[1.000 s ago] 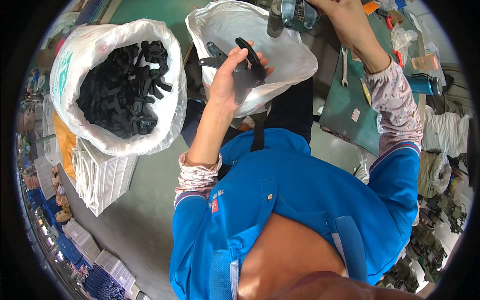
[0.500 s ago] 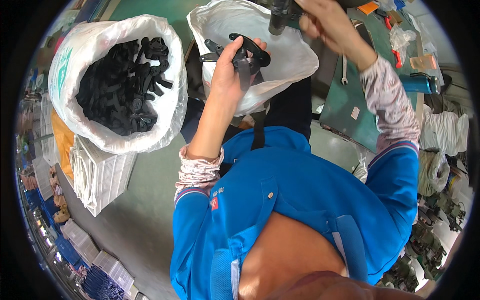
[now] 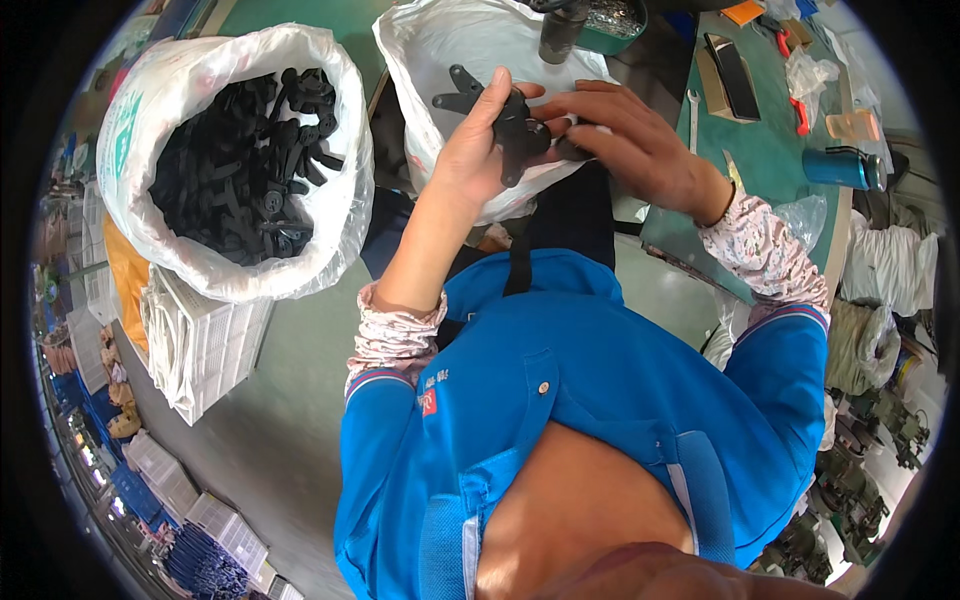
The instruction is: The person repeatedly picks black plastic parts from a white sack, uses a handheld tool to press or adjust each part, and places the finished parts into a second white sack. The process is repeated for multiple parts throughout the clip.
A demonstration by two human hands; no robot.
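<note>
Thumb uppermost, my left hand point(image 3: 472, 165) was curled partly shut around black parts point(image 3: 517, 132) near the top centre of the frame, its forearm slanting up from the middle. My right hand point(image 3: 645, 150) reached in from the right, back upward, fingers stretched and loosely bent, their tips at the right end of those parts; I could not tell whether they had hold of anything. The black parts were above an open white bag point(image 3: 480, 40), with slim arms sticking out left of my thumb.

My blue jacket point(image 3: 600, 380) bore a small red patch point(image 3: 429, 402) and tiny pale lettering on the chest, and a green print marked the side of the white sack point(image 3: 345, 150) at upper left.

That sack was crinkled, translucent plastic, its mouth round and wide around a heap of matte black pieces point(image 3: 225, 180) with rounded ends. Gathered floral cloth covered both my wrists. At top centre stood a dark cylinder point(image 3: 564, 35), just beside a green container point(image 3: 600, 43) of small shiny bits. On the green tabletop point(image 3: 690, 235) at upper right lay a metal wrench point(image 3: 693, 120), near a cardboard box point(image 3: 712, 88), with a blue bottle point(image 3: 835, 168) farther right.
</note>
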